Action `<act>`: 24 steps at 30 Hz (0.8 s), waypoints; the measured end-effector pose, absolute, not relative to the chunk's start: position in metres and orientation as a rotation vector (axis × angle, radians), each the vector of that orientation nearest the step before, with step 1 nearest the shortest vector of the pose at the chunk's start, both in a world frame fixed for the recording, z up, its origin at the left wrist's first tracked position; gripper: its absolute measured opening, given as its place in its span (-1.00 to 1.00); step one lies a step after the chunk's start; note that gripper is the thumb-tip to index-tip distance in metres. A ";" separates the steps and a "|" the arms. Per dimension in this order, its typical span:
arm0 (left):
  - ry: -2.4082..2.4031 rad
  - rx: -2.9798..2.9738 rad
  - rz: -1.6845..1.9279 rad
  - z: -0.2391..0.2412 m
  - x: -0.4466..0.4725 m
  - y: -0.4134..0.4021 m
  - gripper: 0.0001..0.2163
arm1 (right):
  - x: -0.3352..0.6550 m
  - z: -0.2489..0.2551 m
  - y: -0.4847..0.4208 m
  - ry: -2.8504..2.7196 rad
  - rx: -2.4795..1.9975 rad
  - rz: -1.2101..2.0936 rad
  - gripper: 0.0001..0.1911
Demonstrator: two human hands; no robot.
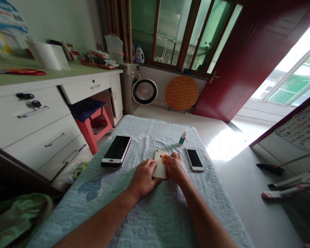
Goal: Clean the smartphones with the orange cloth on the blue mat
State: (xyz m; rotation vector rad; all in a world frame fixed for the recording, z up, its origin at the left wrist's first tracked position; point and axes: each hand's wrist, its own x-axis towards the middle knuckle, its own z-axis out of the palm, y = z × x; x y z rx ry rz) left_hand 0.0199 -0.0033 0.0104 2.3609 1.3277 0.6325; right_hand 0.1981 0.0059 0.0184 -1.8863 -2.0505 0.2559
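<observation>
- Orange on pale gold: judge the step as wiping, with the cloth (164, 158) bunched against the back of the face-down phone (158, 166)
- Find the face-down phone between both hands, on the quilted cover (160, 213), camera at the far end
- Steady the casing with the left hand (144, 174): see fingers closed along the left edge and thumb bent in at the near end, probably hold enough to prevent sliding over soft fabric
- Work with the right hand (175, 166): see fingers gripping the cloth over the far right part of the back; cannot tell the exact curl of the hidden fingertips
- Spread the cloth a little wider, to rub with fabric rather than bare skin and leave fewer prints
- Use short, overlapping strokes, going gently around the camera so as not to snag
- Press evenly, not hard, for fear of skidding on such padding
- Shift the left hand before wiping the strip beneath those fingers, to miss no edge
- Mind the spray bottle (182, 138), upright beyond the right hand and near the white phone (195, 159); swing knuckles clear of both
- Leave alone the stacked phones (116, 150), well apart to the left
</observation>
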 end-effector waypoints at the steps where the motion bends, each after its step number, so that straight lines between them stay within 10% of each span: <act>1: 1.328 2.360 0.631 0.010 0.020 -0.003 -0.57 | 0.198 0.018 0.006 -2.046 -1.890 0.250 -0.72; 24: 1.279 2.349 0.670 0.006 0.018 -0.002 -0.49 | 0.189 0.018 0.000 -2.161 -1.598 0.332 -0.80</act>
